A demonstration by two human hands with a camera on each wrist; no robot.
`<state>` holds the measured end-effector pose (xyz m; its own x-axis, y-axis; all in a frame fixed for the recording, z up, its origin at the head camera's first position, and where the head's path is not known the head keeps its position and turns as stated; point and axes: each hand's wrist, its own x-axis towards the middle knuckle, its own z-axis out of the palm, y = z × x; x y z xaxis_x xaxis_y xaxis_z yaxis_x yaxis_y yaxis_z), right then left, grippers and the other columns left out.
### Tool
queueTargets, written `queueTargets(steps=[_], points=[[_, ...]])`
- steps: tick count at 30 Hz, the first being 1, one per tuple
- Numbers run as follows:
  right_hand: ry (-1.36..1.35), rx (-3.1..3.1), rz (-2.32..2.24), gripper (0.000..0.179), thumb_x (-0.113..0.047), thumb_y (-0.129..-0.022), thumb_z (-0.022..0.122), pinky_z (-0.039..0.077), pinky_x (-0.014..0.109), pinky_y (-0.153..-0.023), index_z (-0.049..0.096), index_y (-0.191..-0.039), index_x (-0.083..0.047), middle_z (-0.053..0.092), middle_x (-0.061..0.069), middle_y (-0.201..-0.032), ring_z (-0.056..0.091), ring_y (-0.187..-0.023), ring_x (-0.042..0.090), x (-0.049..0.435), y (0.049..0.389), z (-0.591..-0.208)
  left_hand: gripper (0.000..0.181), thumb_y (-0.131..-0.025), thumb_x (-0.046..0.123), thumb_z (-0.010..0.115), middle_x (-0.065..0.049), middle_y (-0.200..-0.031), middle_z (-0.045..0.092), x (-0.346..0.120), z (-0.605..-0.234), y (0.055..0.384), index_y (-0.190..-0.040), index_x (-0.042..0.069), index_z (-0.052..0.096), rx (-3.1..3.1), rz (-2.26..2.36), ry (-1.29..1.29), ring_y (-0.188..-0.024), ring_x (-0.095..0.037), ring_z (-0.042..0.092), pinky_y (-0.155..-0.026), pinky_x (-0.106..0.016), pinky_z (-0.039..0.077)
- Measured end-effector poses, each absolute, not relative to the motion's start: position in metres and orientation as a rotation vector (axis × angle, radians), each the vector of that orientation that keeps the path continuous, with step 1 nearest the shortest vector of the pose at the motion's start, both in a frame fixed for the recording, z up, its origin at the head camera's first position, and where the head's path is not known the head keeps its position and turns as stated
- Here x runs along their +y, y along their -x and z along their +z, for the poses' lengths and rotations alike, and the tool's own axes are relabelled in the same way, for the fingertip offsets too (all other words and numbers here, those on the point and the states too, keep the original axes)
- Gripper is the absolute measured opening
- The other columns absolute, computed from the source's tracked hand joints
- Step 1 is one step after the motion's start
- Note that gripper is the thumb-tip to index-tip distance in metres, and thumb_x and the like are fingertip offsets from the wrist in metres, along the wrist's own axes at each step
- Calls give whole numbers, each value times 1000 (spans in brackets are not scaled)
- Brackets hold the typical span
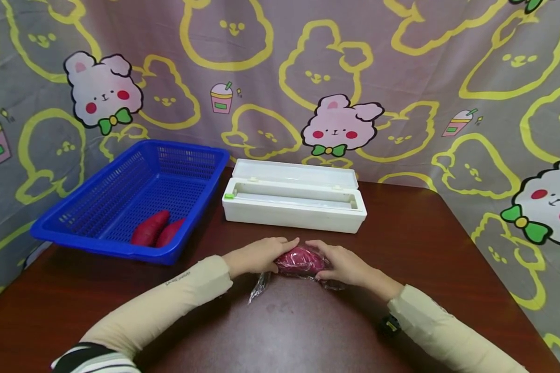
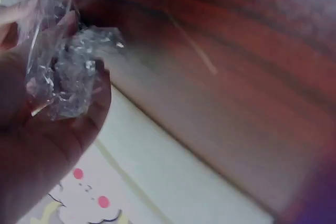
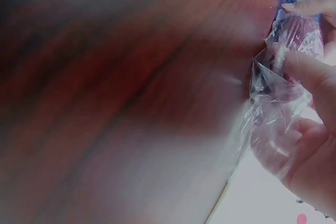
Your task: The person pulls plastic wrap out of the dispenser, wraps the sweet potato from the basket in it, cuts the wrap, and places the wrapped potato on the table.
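A purplish-red sweet potato [image 1: 301, 260] wrapped in clear plastic film lies between both hands, in front of the white box. My left hand [image 1: 261, 256] grips its left end, with a loose tail of cling film [image 1: 260, 288] hanging below. At the other end, my right hand [image 1: 347, 263] holds it with thumb and fingers around it. In the left wrist view, crumpled film [image 2: 73, 72] bunches against the left palm. The right wrist view shows loose film [image 3: 278, 108] under the right thumb and fingers.
A white cling film box [image 1: 294, 210] with its lid raised stands behind the hands. To the left, a blue plastic basket [image 1: 186, 248] holds two red sweet potatoes [image 1: 151, 229]. A patterned curtain [image 1: 270, 77] hangs behind the brown table [image 1: 280, 331].
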<state>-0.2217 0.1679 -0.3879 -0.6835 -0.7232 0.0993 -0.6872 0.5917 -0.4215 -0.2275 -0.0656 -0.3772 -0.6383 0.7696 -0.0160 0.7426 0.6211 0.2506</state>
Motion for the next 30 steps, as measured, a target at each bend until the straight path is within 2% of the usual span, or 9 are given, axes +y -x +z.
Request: queueTargets(steps=[4,7,9,13,18,21,23,26,30], points=[[1322,2627,-725,62,-12,-78,69,46,33,-77,37,-131,-3,60,9,-103,57,-91,15,172,222,-388,75,-71,1,72,-18,-123,50,-72,-379,233,-134,-6,32,2599,498,-1271,-111,-24,48,-94,-30,35],[1402,2589,-714,59,-15,-83,64,43,37,-84,35,-133,0,55,14,-115,52,-102,19,176,221,-388,72,-71,1,72,-19,-124,49,-76,-380,236,-132,-8,34,2553,545,-1274,-111,-23,49,-93,-27,36],[1405,2561,-721,59,-19,-86,60,42,36,-86,33,-135,0,53,14,-118,51,-102,18,178,221,-387,71,-71,1,71,-19,-126,47,-77,-380,236,-132,-8,35,2532,563,-1267,-111,-23,49,-93,-26,36],[1336,2445,-830,61,-25,-87,59,46,29,-74,33,-136,-1,53,12,-115,54,-87,12,182,220,-384,68,-71,-2,70,-17,-126,48,-79,-374,232,-132,-5,37,2483,580,-1229,-109,-21,50,-90,-26,38],[1277,2260,-976,64,-22,-83,65,50,25,-60,35,-134,1,53,15,-113,57,-71,6,186,219,-382,67,-73,-4,68,-14,-124,50,-79,-367,227,-132,-5,37,2379,583,-1221,-101,-13,52,-85,-21,40],[1258,2193,-1022,64,-18,-82,66,50,27,-52,35,-134,2,53,18,-111,58,-64,5,188,217,-382,67,-73,-3,68,-13,-113,58,-80,-366,227,-132,-8,35,2315,635,-1225,-86,-8,54,-77,-18,42],[1247,2195,-1063,63,-15,-81,66,50,28,-50,36,-133,2,53,18,-110,57,-63,6,189,217,-381,66,-76,-3,65,-11,-95,64,-81,-366,228,-132,-9,32,2264,730,-1187,-73,-7,56,-68,-20,46],[1258,2258,-1136,59,-11,-82,64,49,28,-49,37,-132,1,55,16,-106,57,-64,8,191,217,-380,59,-82,-2,59,-5,-71,63,-85,-366,231,-133,-10,30,2214,895,-1108,-58,-7,56,-54,-23,47],[1283,2297,-1211,53,-8,-86,59,48,29,-46,37,-133,-2,58,10,-92,56,-59,10,193,219,-376,40,-88,1,52,-7,-70,63,-89,-368,238,-126,-9,43,2170,1083,-1081,-51,-7,53,-44,-22,44]])
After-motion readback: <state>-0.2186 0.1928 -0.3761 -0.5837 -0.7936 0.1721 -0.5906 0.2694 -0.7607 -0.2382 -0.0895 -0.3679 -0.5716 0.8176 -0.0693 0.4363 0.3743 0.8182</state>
